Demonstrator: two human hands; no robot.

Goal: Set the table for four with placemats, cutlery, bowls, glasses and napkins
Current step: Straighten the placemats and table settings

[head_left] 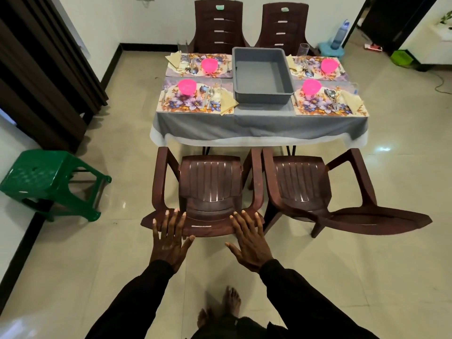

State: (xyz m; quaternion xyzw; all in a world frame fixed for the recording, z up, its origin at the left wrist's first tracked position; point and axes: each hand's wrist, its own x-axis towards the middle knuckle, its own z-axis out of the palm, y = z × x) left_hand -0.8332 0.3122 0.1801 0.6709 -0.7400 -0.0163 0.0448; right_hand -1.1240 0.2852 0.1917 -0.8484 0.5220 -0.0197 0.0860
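Note:
The table (pixel 259 128) with a grey cloth carries several floral placemats (pixel 193 99), each with a pink bowl (pixel 187 86), cutlery (pixel 210 94) and a folded yellow napkin (pixel 228 102). Clear glasses (pixel 302 53) stand at the far settings. An empty grey bin (pixel 263 75) sits in the middle. My left hand (pixel 168 241) and my right hand (pixel 252 243) have straight, spread fingers. Both lie over the top of the near left brown chair's backrest (pixel 210 228); I cannot tell if they touch it.
A second brown chair (pixel 318 189) stands at the near right, two more (pixel 219 25) behind the table. A green stool (pixel 49 179) is at the left wall. A blue bottle (pixel 340 35) and a green box (pixel 401 57) are at the far right. My bare feet (pixel 220 309) are below.

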